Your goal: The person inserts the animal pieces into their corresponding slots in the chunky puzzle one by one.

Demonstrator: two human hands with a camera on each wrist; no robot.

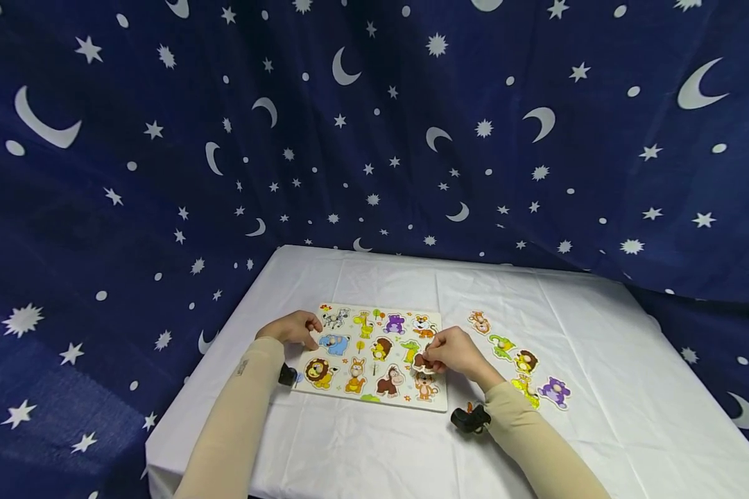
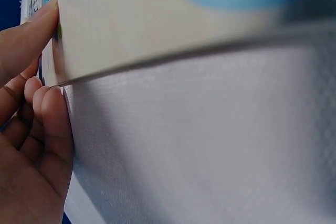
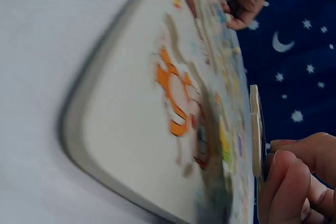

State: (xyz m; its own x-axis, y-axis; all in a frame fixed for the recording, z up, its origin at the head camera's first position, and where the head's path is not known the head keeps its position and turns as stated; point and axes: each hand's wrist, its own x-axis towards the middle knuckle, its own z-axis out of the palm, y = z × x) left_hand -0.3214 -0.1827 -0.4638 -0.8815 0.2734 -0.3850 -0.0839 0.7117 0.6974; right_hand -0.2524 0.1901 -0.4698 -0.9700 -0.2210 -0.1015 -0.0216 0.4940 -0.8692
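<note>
My right hand (image 1: 454, 352) pinches a brown animal puzzle piece (image 1: 422, 362) above the right part of the puzzle board (image 1: 374, 407). In the right wrist view, that puzzle piece (image 3: 255, 129) appears edge-on at my fingertips, raised off the board. Along the board's left edge, my left hand (image 1: 291, 327) grips it. The left wrist view shows the thumb (image 2: 42, 30) over the top face and curled fingers (image 2: 55, 111) against the side. Animal pictures cover the board, among them a lion (image 1: 317, 373), an elephant (image 1: 335, 345) and a brown monkey (image 1: 390, 381).
Several loose puzzle pieces lie right of the board: an orange animal (image 1: 479, 322), a green crocodile (image 1: 501, 346), a hedgehog (image 1: 526, 361), a yellow giraffe (image 1: 526, 390) and a purple hippo (image 1: 555, 392). A white cloth (image 1: 362, 457) covers the table. Behind hangs a starry blue curtain (image 1: 374, 138).
</note>
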